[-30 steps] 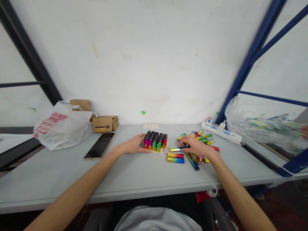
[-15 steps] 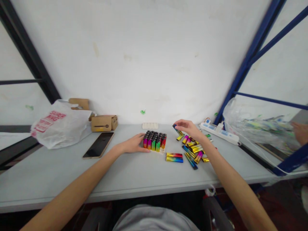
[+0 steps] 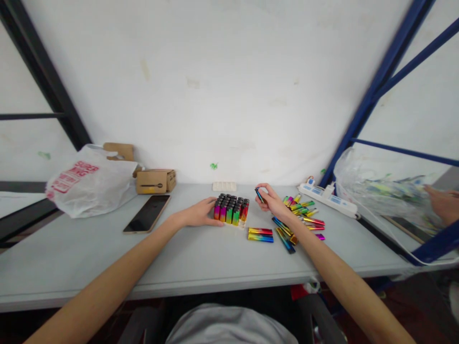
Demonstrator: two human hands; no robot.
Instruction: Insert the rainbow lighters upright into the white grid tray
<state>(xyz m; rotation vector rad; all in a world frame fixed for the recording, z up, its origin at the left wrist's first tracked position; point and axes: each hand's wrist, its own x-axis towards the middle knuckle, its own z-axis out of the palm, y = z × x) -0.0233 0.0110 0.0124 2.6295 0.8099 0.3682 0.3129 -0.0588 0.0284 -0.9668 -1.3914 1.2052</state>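
Upright lighters (image 3: 228,214) with black tops stand packed in rows in a clear tray (image 3: 242,223); their bodies shade from purple through green to red. Against the left side of this block rests my left hand (image 3: 201,213), thumb at the front and fingers around the back, gripping it. My right hand (image 3: 271,199) is raised to the right of the block, its fingers closed on a dark blue lighter (image 3: 259,195) held at a tilt. Below it, two metallic wrappers or lighter bodies (image 3: 260,234) lie side by side. A loose pile of shiny coloured pieces (image 3: 303,210) spreads under my right forearm.
A phone (image 3: 147,213), a small cardboard box (image 3: 155,182) and a white plastic bag (image 3: 92,184) lie on the left. A white moulded tray (image 3: 224,186) sits by the wall. On the right are a power strip (image 3: 329,200) and, past the blue frame, another person's hand (image 3: 443,203).
My right hand has moved slightly left and nearer to me with the lighter, away from over the pile. My left hand stays at the block.
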